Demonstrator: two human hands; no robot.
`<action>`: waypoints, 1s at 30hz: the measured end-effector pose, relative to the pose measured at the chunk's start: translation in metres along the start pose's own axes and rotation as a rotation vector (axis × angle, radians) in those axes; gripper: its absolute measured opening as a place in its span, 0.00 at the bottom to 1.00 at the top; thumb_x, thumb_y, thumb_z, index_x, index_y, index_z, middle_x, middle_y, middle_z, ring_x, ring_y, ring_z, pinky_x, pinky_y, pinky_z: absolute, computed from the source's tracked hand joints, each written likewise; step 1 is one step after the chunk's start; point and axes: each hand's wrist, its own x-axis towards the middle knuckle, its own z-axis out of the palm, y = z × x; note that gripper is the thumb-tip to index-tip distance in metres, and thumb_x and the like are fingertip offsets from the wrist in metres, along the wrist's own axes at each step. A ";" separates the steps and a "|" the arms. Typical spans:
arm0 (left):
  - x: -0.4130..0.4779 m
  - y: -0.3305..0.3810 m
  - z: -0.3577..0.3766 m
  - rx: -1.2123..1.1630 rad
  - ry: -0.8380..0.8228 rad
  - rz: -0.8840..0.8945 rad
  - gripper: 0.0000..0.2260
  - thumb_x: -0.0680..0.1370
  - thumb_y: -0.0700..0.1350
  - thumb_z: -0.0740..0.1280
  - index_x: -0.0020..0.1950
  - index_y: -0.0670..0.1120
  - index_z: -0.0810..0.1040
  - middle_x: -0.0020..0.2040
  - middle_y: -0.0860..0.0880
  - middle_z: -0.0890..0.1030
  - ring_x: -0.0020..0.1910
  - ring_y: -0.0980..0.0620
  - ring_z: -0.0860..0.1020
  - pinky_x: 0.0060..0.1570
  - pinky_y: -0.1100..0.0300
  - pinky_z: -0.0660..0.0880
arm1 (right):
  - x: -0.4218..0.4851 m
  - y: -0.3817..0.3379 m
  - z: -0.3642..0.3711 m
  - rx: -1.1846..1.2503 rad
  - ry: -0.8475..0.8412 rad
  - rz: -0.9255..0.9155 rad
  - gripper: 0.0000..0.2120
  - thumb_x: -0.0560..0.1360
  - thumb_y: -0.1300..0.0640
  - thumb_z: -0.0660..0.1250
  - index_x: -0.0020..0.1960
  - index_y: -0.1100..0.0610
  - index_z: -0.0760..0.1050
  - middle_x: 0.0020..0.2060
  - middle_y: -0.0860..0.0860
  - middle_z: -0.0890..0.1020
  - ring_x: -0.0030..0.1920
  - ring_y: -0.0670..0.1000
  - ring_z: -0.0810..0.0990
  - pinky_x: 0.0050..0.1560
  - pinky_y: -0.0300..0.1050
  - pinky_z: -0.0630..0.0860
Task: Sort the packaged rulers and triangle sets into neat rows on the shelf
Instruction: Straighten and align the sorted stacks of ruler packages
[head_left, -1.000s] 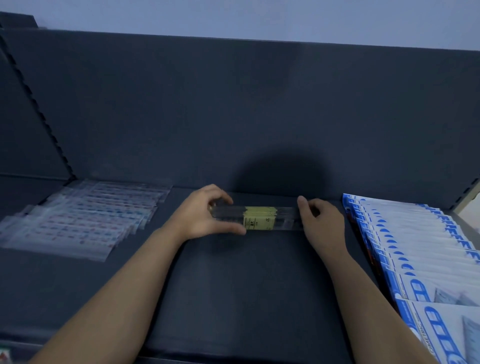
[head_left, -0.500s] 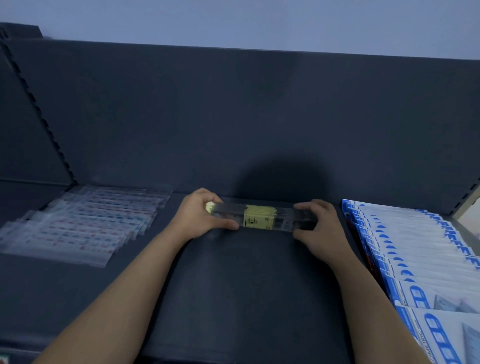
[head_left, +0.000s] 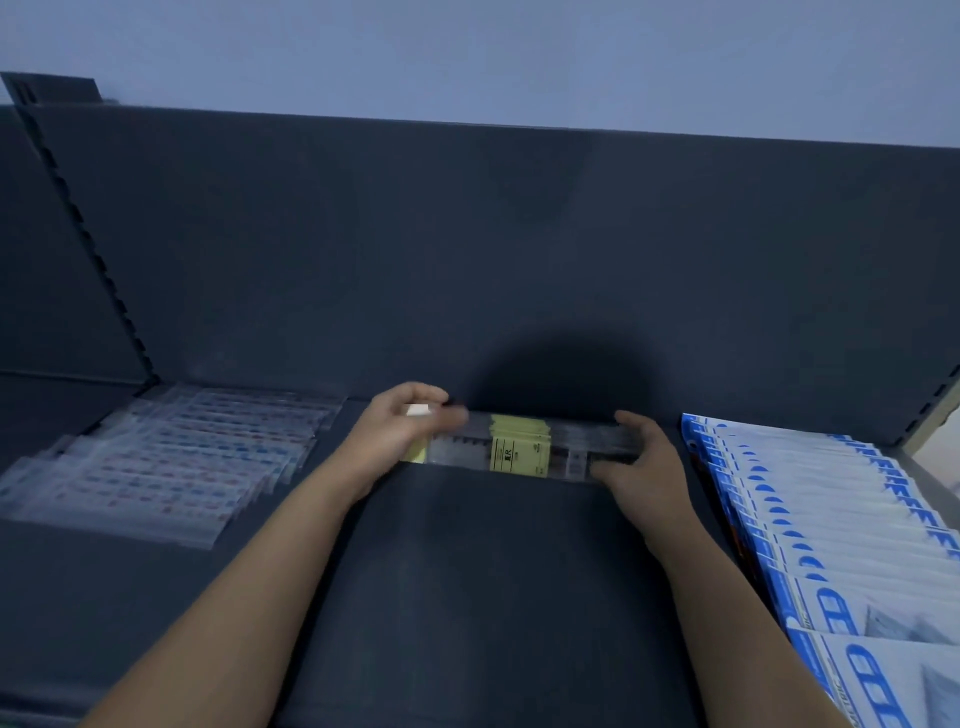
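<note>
A stack of clear packaged rulers with yellow labels (head_left: 519, 449) lies crosswise at the back of the dark shelf (head_left: 467, 597), close to the back panel. My left hand (head_left: 395, 436) grips the stack's left end, fingers curled over the top. At the right end my right hand (head_left: 641, 460) holds the stack, fingers wrapped over its edge. A fanned row of clear ruler packs with red and blue print (head_left: 171, 462) lies at the left. Blue-and-white triangle set packs (head_left: 841, 525) run in an overlapping row along the right.
The dark back panel (head_left: 467, 260) rises right behind the stack. A slotted upright (head_left: 88, 244) and a second shelf bay stand at the far left. Bare shelf surface stretches between my forearms toward the front edge.
The stack has tilted so its labelled face shows more. My left hand's fingers shifted over the left end, blurred with motion. My right hand stays at the right end.
</note>
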 end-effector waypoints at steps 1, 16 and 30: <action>0.001 -0.003 -0.005 0.135 -0.071 0.021 0.25 0.61 0.53 0.79 0.56 0.52 0.79 0.54 0.54 0.80 0.53 0.54 0.78 0.51 0.60 0.74 | 0.000 0.001 -0.001 -0.040 -0.007 -0.018 0.28 0.65 0.66 0.72 0.63 0.54 0.72 0.56 0.52 0.75 0.54 0.50 0.75 0.56 0.44 0.72; -0.010 0.045 -0.007 -0.178 -0.109 0.391 0.16 0.59 0.38 0.81 0.44 0.45 0.84 0.42 0.47 0.85 0.40 0.53 0.82 0.42 0.62 0.79 | 0.001 -0.050 0.004 -0.673 -0.277 -0.397 0.08 0.63 0.53 0.69 0.39 0.50 0.71 0.32 0.44 0.77 0.38 0.49 0.77 0.34 0.43 0.70; -0.020 0.101 0.084 -0.228 -0.040 0.397 0.12 0.66 0.35 0.77 0.43 0.44 0.77 0.37 0.50 0.82 0.37 0.53 0.80 0.39 0.58 0.78 | -0.032 -0.054 0.040 0.355 -0.242 -0.331 0.15 0.66 0.68 0.74 0.48 0.53 0.77 0.39 0.46 0.85 0.41 0.43 0.83 0.38 0.34 0.77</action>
